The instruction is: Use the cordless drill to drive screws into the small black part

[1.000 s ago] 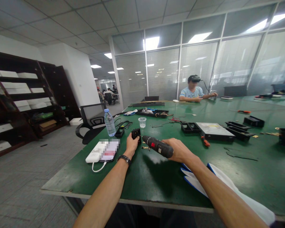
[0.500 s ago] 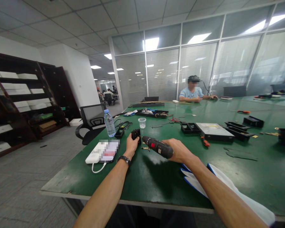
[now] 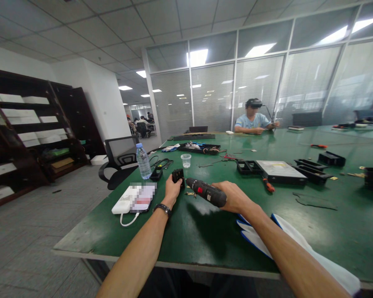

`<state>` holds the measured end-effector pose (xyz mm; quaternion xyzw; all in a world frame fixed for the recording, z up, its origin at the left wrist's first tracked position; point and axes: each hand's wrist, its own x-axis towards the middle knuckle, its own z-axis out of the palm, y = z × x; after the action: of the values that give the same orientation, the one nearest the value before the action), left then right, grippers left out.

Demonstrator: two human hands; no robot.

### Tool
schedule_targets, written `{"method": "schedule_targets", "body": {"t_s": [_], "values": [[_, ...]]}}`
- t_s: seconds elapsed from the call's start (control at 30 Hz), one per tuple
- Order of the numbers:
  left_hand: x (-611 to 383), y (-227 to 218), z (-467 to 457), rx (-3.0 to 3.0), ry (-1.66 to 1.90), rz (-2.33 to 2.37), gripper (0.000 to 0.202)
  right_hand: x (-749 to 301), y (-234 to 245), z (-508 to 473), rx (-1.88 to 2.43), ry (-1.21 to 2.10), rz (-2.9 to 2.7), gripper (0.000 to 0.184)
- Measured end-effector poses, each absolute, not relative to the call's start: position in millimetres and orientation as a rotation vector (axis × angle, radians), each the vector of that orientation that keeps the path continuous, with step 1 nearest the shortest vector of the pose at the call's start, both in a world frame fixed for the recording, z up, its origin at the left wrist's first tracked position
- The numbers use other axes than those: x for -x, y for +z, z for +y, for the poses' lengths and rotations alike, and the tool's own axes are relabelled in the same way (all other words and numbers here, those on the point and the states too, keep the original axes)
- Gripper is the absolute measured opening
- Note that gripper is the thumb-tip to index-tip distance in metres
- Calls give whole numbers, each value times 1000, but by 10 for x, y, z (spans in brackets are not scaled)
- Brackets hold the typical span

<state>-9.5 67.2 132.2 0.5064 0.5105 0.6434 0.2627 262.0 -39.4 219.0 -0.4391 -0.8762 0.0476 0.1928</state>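
Observation:
My left hand (image 3: 173,188) is closed around a small black plastic part (image 3: 178,176), held upright over the green table. In my right hand (image 3: 231,196) is a black cordless drill (image 3: 205,192), gripped by its handle and lying level, its chuck pointing left at the black part. The drill's tip is close to the part; whether they touch I cannot tell. Small brass-coloured metal pieces (image 3: 190,193) lie on the table just beneath the chuck. A clear plastic cup (image 3: 185,160) stands just beyond my left hand.
Left of my hands are a water bottle (image 3: 143,161), a phone (image 3: 144,197) and a white power bank (image 3: 124,201) with a cable. White-and-blue gloves (image 3: 311,244) lie under my right forearm. Black trays (image 3: 248,167), a flat metal-topped box (image 3: 281,171) and an orange-handled tool (image 3: 269,185) are rightward. A person (image 3: 251,120) sits opposite.
My hands, the drill and the black part look unmoved. Across the table, the person has raised a hand from the tabletop and drawn it inward.

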Motion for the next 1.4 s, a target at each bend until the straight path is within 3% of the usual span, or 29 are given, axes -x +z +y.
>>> {"method": "schedule_targets", "body": {"t_s": [1.4], "values": [[97, 1306, 685, -1354, 1748, 1371, 34, -2624, 2173, -384, 1230, 144, -2448, 14]]}}
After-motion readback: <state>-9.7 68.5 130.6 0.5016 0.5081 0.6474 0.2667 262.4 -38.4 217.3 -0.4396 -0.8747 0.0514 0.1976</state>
